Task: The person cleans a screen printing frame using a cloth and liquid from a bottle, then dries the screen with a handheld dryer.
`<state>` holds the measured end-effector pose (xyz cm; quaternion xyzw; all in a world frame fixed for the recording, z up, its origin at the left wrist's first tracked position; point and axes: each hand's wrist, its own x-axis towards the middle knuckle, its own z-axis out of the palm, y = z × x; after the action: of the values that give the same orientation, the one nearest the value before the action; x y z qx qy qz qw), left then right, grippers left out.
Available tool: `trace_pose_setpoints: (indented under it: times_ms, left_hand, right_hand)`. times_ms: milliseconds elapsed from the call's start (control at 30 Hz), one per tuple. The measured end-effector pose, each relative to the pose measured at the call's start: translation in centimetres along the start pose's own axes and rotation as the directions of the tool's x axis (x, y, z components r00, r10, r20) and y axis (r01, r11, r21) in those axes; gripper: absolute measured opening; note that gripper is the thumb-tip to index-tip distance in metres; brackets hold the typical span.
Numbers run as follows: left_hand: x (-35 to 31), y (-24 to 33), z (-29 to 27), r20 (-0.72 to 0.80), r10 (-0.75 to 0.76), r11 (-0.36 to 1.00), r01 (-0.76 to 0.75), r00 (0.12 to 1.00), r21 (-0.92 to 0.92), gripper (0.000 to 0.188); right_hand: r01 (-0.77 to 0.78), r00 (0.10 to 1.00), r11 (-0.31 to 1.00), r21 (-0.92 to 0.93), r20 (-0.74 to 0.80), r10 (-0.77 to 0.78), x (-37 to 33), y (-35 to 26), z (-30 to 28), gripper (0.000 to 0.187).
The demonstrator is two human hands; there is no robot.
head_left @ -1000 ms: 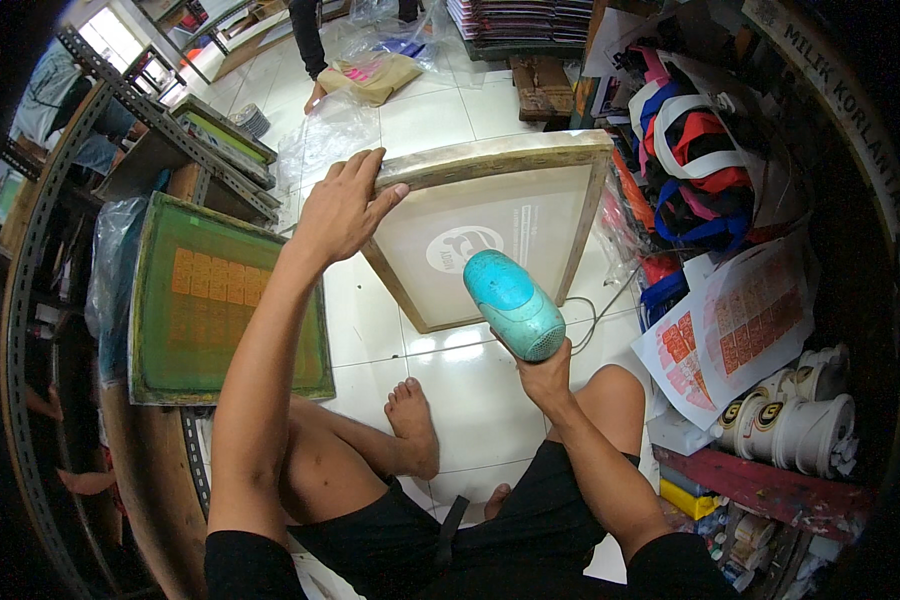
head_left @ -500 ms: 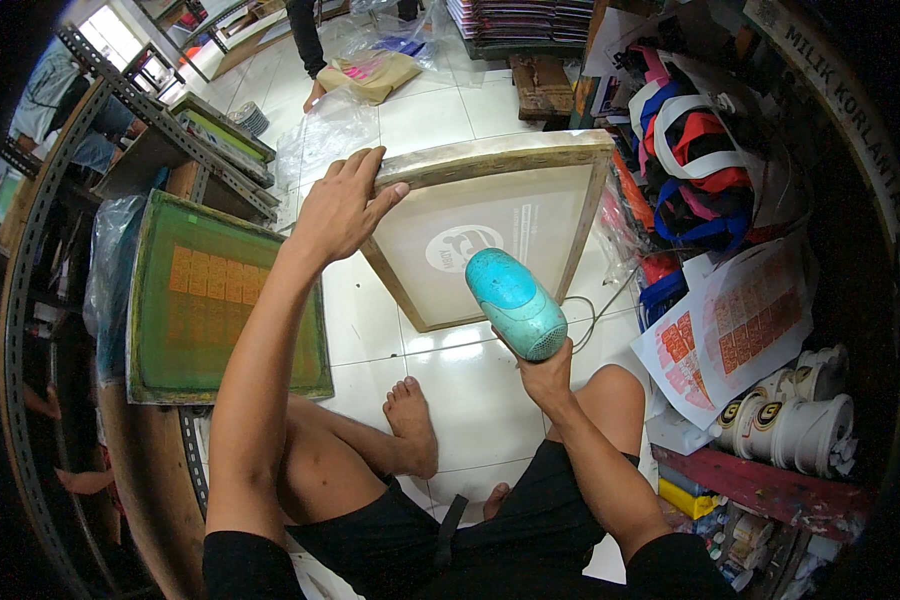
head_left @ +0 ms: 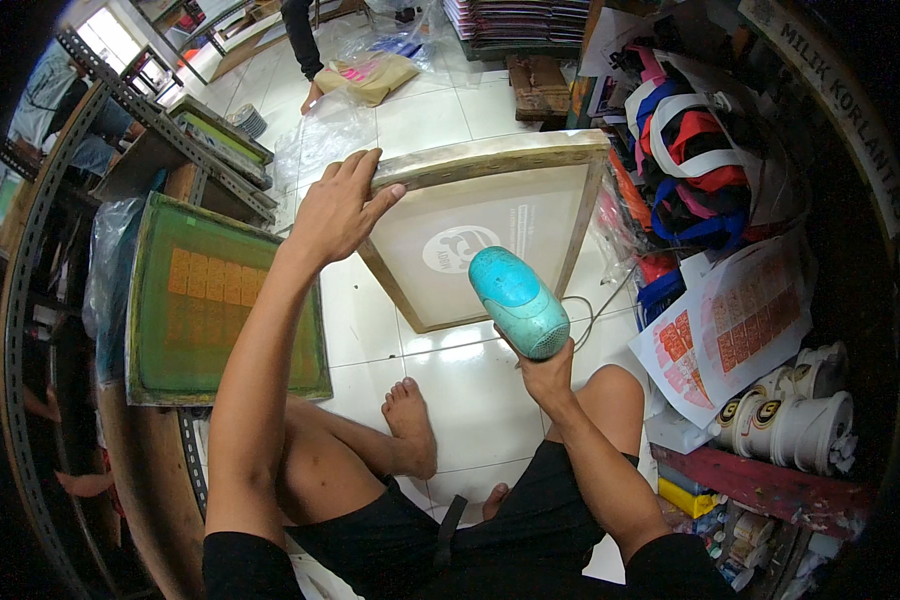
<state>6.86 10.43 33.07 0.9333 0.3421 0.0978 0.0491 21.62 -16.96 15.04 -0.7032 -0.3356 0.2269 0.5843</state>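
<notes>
Wood-framed printing screen (head_left: 490, 235) with pale mesh, round grey mark at centre, tilted up off floor tiles. Green-coated screen (head_left: 220, 300) with orange grid leaning at left by rack. Printed sheets (head_left: 735, 320), white with orange-red blocks, at right. White labelled tubs (head_left: 800, 415) below sheets.

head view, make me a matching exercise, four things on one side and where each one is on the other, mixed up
Things:
1 teal hair dryer
2 wooden screen frame
3 green mesh screen
4 white tubs

Places:
a leaning by the metal shelving on the person's left
b in the right hand
c on the red shelf at right
d top edge gripped by the left hand

Pairs: 1-b, 2-d, 3-a, 4-c
</notes>
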Motion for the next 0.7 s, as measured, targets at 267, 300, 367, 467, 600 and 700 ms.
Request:
trace_pose_setpoints:
  times_ms: [267, 300, 367, 467, 600, 700]
  left_hand:
    - [0.0, 0.2, -0.2, 0.003, -0.003, 1.000, 0.003, 1.000, -0.003, 0.066]
    - [0.0, 0.1, -0.1, 0.002, -0.004, 1.000, 0.004, 1.000, -0.004, 0.066]
    - [0.0, 0.0, 0.0, -0.002, -0.006, 1.000, 0.006, 1.000, 0.000, 0.066]
    - [0.1, -0.2, 0.2, -0.042, 0.023, 0.999, -0.023, 0.999, 0.022, 0.067]
    - [0.2, -0.2, 0.1, -0.014, 0.008, 1.000, -0.008, 1.000, 0.010, 0.066]
    - [0.2, 0.1, 0.0, 0.001, -0.015, 1.000, 0.015, 1.000, 0.017, 0.067]
  right_hand:
    - [-0.077, 0.996, 0.995, 0.067, 0.042, 0.075, 0.0, 0.2, -0.3, 0.029]
    - [-0.130, 0.990, 0.988, 0.078, 0.057, 0.126, -0.1, -0.3, -0.3, 0.031]
    - [-0.140, 0.990, 0.988, 0.061, 0.037, 0.138, -0.1, -1.4, -0.4, 0.034]
    - [-0.131, 0.991, 0.990, 0.051, 0.034, 0.130, -0.1, -0.5, -0.3, 0.037]
    - [0.027, 0.999, 0.999, -0.035, -0.017, -0.028, 0.2, 1.8, 0.2, 0.027]
    - [0.037, 0.999, 0.996, -0.077, -0.007, -0.037, 0.2, 2.5, 0.1, 0.025]
